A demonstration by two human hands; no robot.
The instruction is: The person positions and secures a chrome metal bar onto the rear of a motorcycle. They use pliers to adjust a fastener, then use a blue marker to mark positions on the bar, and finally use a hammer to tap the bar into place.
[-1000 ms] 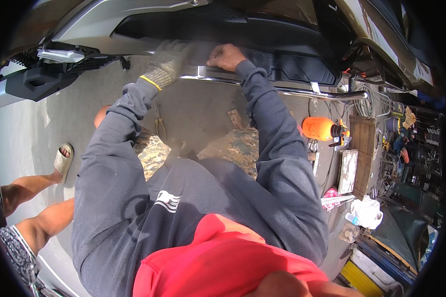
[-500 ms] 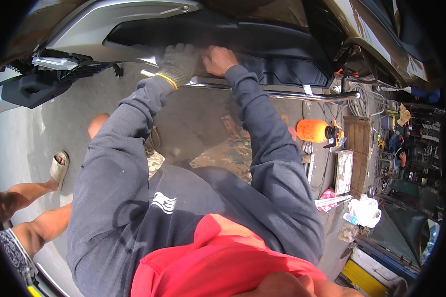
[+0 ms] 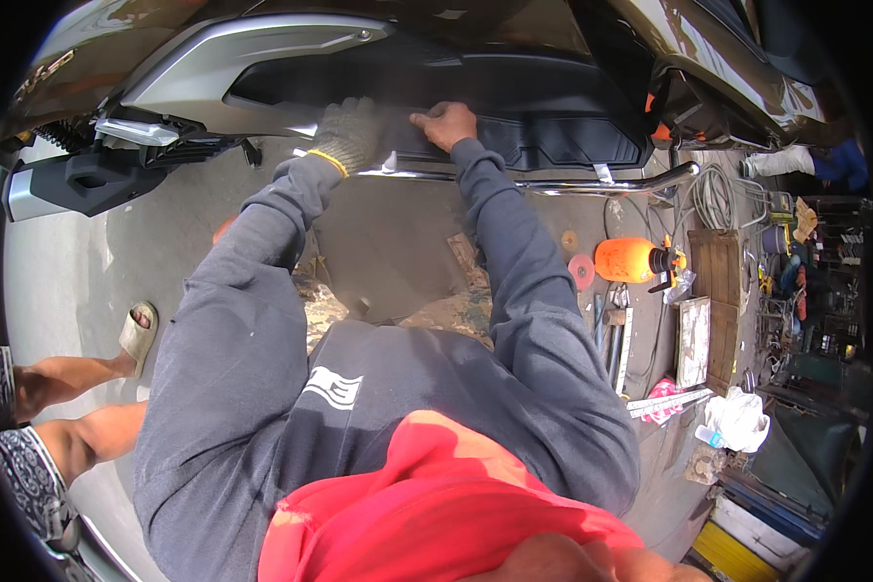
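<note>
1. Black panel [image 3: 553, 87]: at and beyond the fingers; long axis left-right, along chrome bar [image 3: 592, 186].
2. Left hand [image 3: 347, 136] (gloved): fingers extended, hold unclear.
3. Right hand [image 3: 447, 126]: fingers curled; cannot tell whether gripping.

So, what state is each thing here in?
Left hand: gloved, fingers extended at the panel
Right hand: bare, fingers bent at the panel
Bar: alongside the panel; fixed or loose, unclear
Sprayer: pump head on, fill unclear
Grey coil: looped
White bundle: crumpled
Sandal: worn

Grey ground [image 3: 78, 281] bears orange sprayer [image 3: 623, 259], pink disc [image 3: 581, 272].
</note>
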